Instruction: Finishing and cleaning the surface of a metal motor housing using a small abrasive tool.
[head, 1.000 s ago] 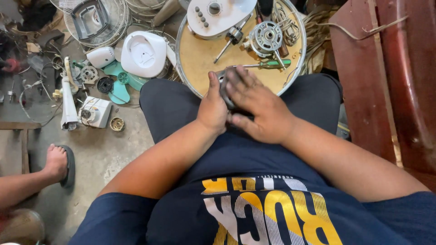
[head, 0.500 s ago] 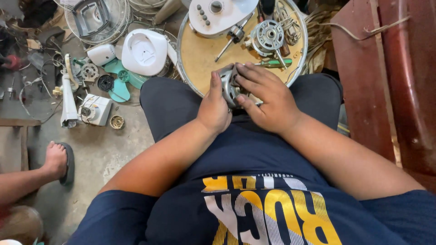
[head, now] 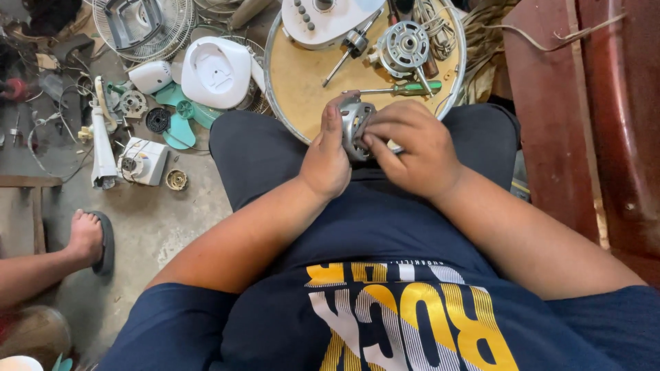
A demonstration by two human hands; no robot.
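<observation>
At the far left a neighbouring person's bare foot (head: 86,237) rests on a dark sandal on the concrete floor (head: 172,220). Past it lie loose fan parts: a white switch box (head: 143,161), a small brass ring (head: 177,179), a teal fan blade (head: 180,120) and a white motor cover (head: 216,72), with a wire fan guard (head: 141,27) above them.

Over the lap, the left hand (head: 326,154) grips a round grey metal motor housing (head: 356,127). Its thumb runs up the housing's left side and its fingers curl behind it, so the hand is closed around the part. The housing stands on edge between the two hands, just above the dark trousers and at the near rim of the round tray (head: 292,82).

The right hand (head: 412,148) closes on the housing's right side, fingertips (head: 375,134) pressed against its face and rim, the thumb tucked beneath.

On the tray behind the hands lie a green-handled screwdriver (head: 402,89), a second motor core (head: 404,47) and a white control panel (head: 323,19). Right of the tray, coiled cord (head: 481,41) leans by a dark red wooden panel (head: 570,124).
</observation>
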